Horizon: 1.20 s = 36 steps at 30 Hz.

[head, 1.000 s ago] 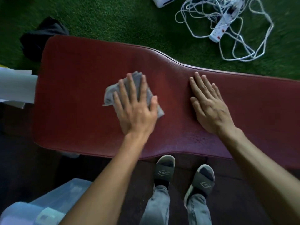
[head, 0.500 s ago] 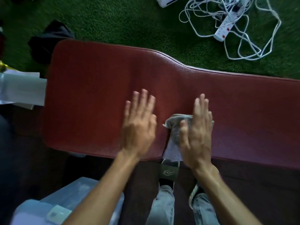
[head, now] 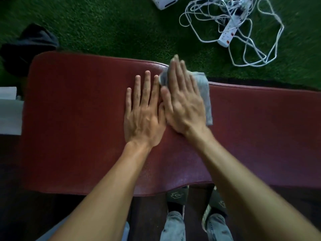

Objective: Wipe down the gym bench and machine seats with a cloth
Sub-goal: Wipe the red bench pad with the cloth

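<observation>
A dark red padded gym bench point(head: 78, 119) runs across the view, narrowing toward the right. A grey cloth point(head: 205, 94) lies on it near the far edge, at the narrowing. My right hand point(head: 182, 101) presses flat on the cloth with fingers together, pointing away from me, and hides most of it. My left hand point(head: 144, 115) rests flat on the bare pad right beside it, fingers spread and nothing under them. The two hands touch at the thumbs.
Green artificial turf point(head: 112, 26) lies beyond the bench. On it are a white power strip point(head: 229, 33) with tangled white cables, a white box point(head: 165, 2) and a dark bundle point(head: 33, 44). A white object point(head: 9, 112) sits at the bench's left end. My sandalled feet point(head: 177, 195) stand below.
The cloth passed from my left hand to my right. The right hand then pushed it from the near edge up to the far edge. The left hand settled flat on the pad.
</observation>
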Each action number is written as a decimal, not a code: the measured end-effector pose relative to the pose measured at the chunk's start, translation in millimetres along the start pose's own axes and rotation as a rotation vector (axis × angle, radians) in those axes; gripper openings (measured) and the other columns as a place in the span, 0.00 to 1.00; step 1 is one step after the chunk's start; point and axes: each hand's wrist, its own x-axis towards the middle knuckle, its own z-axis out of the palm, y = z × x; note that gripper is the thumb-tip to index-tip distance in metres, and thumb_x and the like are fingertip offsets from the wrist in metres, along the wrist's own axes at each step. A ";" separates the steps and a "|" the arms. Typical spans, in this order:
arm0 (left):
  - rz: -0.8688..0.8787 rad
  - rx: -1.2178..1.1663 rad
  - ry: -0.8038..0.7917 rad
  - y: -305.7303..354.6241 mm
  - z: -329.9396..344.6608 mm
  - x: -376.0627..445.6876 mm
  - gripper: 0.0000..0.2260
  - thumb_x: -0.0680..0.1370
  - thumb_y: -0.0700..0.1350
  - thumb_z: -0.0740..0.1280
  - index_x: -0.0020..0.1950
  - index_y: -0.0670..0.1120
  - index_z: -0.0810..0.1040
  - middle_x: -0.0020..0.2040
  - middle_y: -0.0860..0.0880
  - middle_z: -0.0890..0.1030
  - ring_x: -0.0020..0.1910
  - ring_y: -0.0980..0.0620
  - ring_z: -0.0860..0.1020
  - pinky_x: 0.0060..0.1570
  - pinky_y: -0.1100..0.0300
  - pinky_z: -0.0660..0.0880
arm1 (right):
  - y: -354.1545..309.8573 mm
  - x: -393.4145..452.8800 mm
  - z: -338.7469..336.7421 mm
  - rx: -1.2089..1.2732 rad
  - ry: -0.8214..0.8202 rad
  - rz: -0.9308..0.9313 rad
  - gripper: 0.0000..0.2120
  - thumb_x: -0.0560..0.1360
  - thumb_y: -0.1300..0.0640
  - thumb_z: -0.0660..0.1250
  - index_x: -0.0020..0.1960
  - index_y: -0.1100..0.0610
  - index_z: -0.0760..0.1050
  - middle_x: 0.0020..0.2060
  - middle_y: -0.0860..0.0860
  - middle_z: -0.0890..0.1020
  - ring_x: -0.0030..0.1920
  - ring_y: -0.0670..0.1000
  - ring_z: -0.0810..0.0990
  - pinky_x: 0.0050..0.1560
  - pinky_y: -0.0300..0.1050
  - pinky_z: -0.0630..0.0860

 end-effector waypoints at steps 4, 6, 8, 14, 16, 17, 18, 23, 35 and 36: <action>0.001 0.003 -0.028 0.8 -2.1 0.9 0.30 0.84 0.53 0.52 0.85 0.47 0.49 0.86 0.47 0.48 0.85 0.47 0.47 0.82 0.45 0.47 | 59.1 -96.7 -35.1 -0.133 -0.177 -0.035 0.30 0.84 0.49 0.46 0.83 0.54 0.44 0.83 0.51 0.46 0.83 0.49 0.43 0.82 0.54 0.46; -0.005 0.023 -0.038 0.4 -3.1 1.1 0.30 0.84 0.53 0.51 0.85 0.47 0.48 0.86 0.47 0.48 0.85 0.46 0.46 0.82 0.45 0.47 | 108.3 -106.3 -52.2 -0.178 -0.131 0.216 0.30 0.83 0.48 0.45 0.83 0.51 0.44 0.83 0.49 0.45 0.82 0.49 0.42 0.81 0.59 0.47; -0.014 0.049 -0.042 2.7 -1.9 0.9 0.30 0.84 0.53 0.51 0.85 0.47 0.47 0.86 0.46 0.47 0.85 0.46 0.46 0.82 0.44 0.47 | 129.0 -83.5 -56.7 -0.162 -0.059 0.453 0.29 0.83 0.48 0.45 0.83 0.50 0.43 0.83 0.48 0.45 0.82 0.49 0.41 0.81 0.60 0.45; -0.040 0.077 -0.047 6.1 -0.8 -0.4 0.31 0.84 0.52 0.51 0.85 0.45 0.47 0.86 0.44 0.47 0.84 0.41 0.46 0.82 0.42 0.46 | 106.6 -52.4 -41.5 -0.139 -0.072 0.108 0.29 0.84 0.48 0.48 0.83 0.54 0.47 0.83 0.50 0.50 0.83 0.52 0.46 0.81 0.58 0.48; -0.039 -0.013 -0.055 30.2 -0.7 -3.3 0.31 0.83 0.52 0.52 0.85 0.42 0.50 0.85 0.41 0.48 0.84 0.38 0.46 0.82 0.41 0.46 | 114.9 -101.7 -49.6 -0.140 -0.164 -0.089 0.29 0.84 0.49 0.49 0.83 0.54 0.48 0.83 0.50 0.50 0.83 0.52 0.46 0.81 0.57 0.48; 0.001 -0.049 -0.066 52.1 2.5 -7.0 0.32 0.83 0.52 0.53 0.84 0.40 0.51 0.85 0.41 0.49 0.84 0.37 0.46 0.82 0.42 0.45 | 127.1 -128.4 -55.9 -0.153 -0.185 -0.134 0.29 0.84 0.49 0.49 0.83 0.53 0.49 0.83 0.50 0.50 0.83 0.51 0.46 0.81 0.56 0.48; 0.054 -0.053 -0.078 77.2 8.2 -12.2 0.32 0.83 0.53 0.53 0.84 0.40 0.52 0.85 0.41 0.50 0.84 0.38 0.46 0.82 0.42 0.45 | 147.8 -151.0 -61.5 -0.185 -0.187 -0.138 0.28 0.84 0.48 0.48 0.83 0.52 0.49 0.83 0.50 0.50 0.83 0.51 0.47 0.81 0.55 0.48; -0.012 0.094 -0.091 136.8 25.8 -23.5 0.33 0.84 0.54 0.49 0.83 0.36 0.47 0.84 0.37 0.47 0.84 0.37 0.46 0.82 0.40 0.46 | 284.5 -147.0 -98.3 -0.165 0.017 0.540 0.29 0.83 0.47 0.44 0.83 0.51 0.43 0.83 0.53 0.47 0.83 0.54 0.44 0.80 0.64 0.49; 0.008 0.146 -0.061 133.5 29.1 -24.4 0.33 0.85 0.55 0.49 0.83 0.37 0.45 0.85 0.38 0.46 0.84 0.38 0.45 0.82 0.41 0.46 | 233.0 -200.9 -90.4 -0.140 -0.195 -0.057 0.30 0.83 0.47 0.49 0.83 0.49 0.45 0.83 0.51 0.49 0.83 0.52 0.46 0.80 0.60 0.52; 0.008 0.149 -0.059 134.8 30.0 -24.8 0.33 0.84 0.55 0.48 0.83 0.37 0.45 0.85 0.38 0.46 0.84 0.38 0.45 0.82 0.41 0.46 | 265.5 -204.8 -98.8 -0.138 -0.157 0.078 0.30 0.83 0.47 0.48 0.83 0.49 0.45 0.83 0.51 0.49 0.83 0.53 0.46 0.79 0.63 0.53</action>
